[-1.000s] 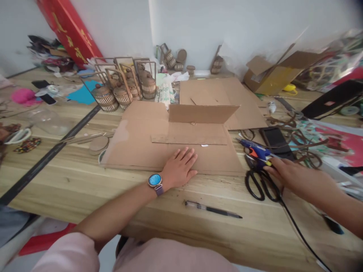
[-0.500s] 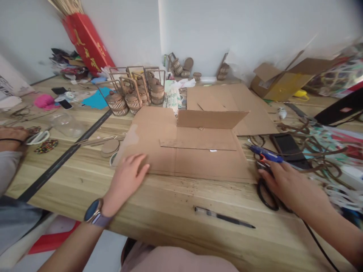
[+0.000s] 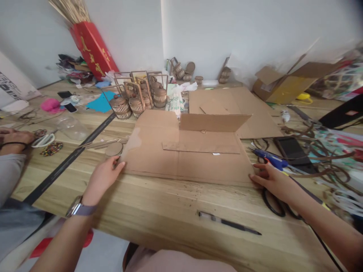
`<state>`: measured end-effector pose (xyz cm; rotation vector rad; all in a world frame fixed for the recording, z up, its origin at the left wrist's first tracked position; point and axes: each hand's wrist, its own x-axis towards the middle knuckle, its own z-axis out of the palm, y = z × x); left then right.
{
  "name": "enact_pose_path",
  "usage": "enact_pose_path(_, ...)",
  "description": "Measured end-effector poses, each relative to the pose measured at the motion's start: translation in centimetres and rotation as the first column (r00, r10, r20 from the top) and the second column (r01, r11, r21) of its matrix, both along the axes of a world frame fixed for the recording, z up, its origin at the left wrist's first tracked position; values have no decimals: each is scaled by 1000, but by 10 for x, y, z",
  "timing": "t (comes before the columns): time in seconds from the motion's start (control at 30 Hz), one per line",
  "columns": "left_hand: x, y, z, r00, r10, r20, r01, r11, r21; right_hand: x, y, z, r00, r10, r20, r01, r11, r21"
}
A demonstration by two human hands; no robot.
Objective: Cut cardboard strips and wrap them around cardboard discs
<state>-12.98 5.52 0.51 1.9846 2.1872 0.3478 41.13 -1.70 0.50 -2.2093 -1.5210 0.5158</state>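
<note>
A creased cardboard sheet (image 3: 153,160) lies on the wooden table in front of me, with a raised flap (image 3: 214,122) at its back. At its left edge is my left hand (image 3: 103,175), thumb and fingers apart around the corner. My right hand (image 3: 272,181) touches the right edge, its thumb and fingers spread, with no clear grip. Black-handled scissors (image 3: 273,204) lie partly under my right hand, beside a blue glue gun (image 3: 270,158). A pen (image 3: 229,223) rests on the table nearer to me.
Small lidded woven baskets (image 3: 136,105) stand behind the sheet. Another cardboard piece (image 3: 255,117) lies at the back right, near an open box (image 3: 295,87). Another person's hand (image 3: 17,139) is at the far left. Brown strips and a black phone (image 3: 292,151) lie at right.
My left hand has moved left from the top of the sheet to its left edge. My right hand has come off the scissors and glue gun area onto the sheet's right edge.
</note>
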Motion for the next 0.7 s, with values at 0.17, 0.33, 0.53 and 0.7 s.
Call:
enact_pose_path(0.17,-7,4,-2,997,21,80,-17,999,-48,-11,-6,15,869,-137,-476,116,991,-73)
enact_pose_path(0.33,-11,2,1,942,73,328,-71,997,-17,-30,-16,28,592,-233,-772,248,964,-100)
enact_pose_path(0.53,-8,-6,12,708,140,693,-182,983,-13,-58,-30,30,187,-269,-945,478,865,-152)
enact_pose_path(0.7,0,-18,18,340,126,932,-149,986,-79,-63,-32,18,174,-272,-946,419,890,-179)
